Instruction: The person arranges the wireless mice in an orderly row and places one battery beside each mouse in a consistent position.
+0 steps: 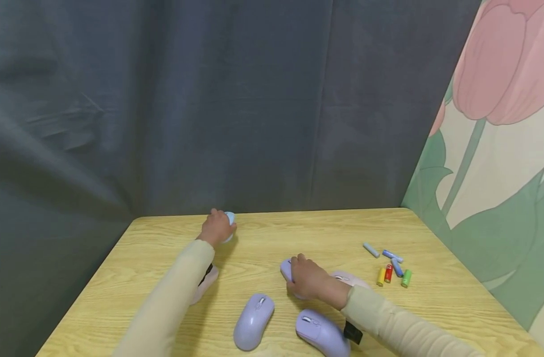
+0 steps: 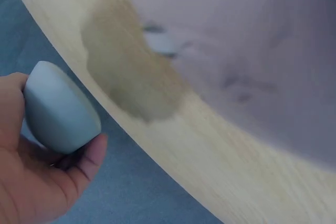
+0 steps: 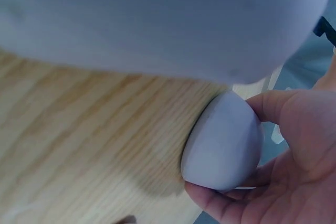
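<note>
Near the back edge of the table, my left hand [image 1: 216,228] grips a light blue computer mouse [image 1: 229,218] by its sides. The left wrist view shows this mouse [image 2: 60,108] tilted between thumb and fingers. My right hand [image 1: 308,277] holds a purple mouse [image 1: 286,268] right of the middle, largely covered by the fingers in the head view. In the right wrist view, that mouse [image 3: 226,142] sits at the tabletop, pinched from both sides. A pale pink mouse [image 1: 206,286] lies partly hidden under the left forearm. Another pale pink mouse [image 1: 349,278] lies behind the right wrist.
Two more purple mice, one in the front middle [image 1: 254,321] and one by the right forearm [image 1: 322,332], lie on the wooden table [image 1: 156,267]. Several small batteries [image 1: 389,272] are scattered at the right. A dark curtain [image 1: 254,109] hangs behind; a flower-painted wall [image 1: 499,198] borders the right.
</note>
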A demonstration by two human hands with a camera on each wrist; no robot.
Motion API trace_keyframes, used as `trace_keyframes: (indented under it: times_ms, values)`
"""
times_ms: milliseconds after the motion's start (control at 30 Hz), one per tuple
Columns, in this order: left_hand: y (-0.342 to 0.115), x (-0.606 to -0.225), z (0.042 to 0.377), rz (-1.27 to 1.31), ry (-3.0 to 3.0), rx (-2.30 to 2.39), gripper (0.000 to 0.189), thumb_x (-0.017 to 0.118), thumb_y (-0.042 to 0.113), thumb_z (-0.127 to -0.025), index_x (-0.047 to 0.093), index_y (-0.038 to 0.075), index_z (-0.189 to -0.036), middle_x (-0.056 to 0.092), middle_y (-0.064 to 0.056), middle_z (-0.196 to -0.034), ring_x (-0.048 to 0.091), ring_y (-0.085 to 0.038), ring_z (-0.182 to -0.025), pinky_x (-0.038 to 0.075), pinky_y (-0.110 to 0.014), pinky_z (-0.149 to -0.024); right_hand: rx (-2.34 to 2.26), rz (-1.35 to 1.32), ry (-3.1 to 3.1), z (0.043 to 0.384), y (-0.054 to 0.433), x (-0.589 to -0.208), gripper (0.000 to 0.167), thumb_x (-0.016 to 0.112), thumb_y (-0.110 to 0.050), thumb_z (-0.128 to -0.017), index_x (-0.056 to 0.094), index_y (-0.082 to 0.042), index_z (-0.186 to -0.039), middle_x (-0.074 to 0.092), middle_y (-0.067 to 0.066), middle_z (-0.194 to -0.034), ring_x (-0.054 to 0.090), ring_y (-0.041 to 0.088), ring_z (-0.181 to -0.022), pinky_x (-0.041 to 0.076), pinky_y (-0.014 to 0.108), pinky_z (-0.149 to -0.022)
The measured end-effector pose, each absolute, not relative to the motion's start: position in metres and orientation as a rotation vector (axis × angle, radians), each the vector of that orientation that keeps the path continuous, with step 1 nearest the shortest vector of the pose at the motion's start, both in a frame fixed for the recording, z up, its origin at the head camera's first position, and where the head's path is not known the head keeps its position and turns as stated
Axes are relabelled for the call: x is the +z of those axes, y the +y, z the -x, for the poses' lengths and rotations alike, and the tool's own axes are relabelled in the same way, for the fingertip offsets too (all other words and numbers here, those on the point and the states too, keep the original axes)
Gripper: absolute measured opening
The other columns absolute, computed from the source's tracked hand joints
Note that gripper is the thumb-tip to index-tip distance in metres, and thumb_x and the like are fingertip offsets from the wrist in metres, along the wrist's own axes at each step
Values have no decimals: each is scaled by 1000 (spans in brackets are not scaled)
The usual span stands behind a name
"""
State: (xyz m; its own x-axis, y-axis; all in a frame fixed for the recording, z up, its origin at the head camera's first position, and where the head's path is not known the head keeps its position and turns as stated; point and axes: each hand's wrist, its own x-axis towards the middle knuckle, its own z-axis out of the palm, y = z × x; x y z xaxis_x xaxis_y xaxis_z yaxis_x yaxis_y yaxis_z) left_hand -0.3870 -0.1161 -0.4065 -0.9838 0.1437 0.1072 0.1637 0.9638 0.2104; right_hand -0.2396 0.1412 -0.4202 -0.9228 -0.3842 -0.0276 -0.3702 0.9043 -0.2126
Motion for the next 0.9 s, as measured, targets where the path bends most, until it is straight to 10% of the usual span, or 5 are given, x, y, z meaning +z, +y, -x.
trace_keyframes:
  times_ms: [900]
  values:
    - [-104, -403, 388, 172, -3301, -264, 48, 52, 32, -101, 62, -12, -116, 43, -35, -117, 56, -36, -88, 50, -44, -74, -293, 557, 2994, 238, 140, -424, 54, 64, -21, -87, 47, 14, -124, 51, 20, -103, 57, 34, -88, 49, 47, -81]
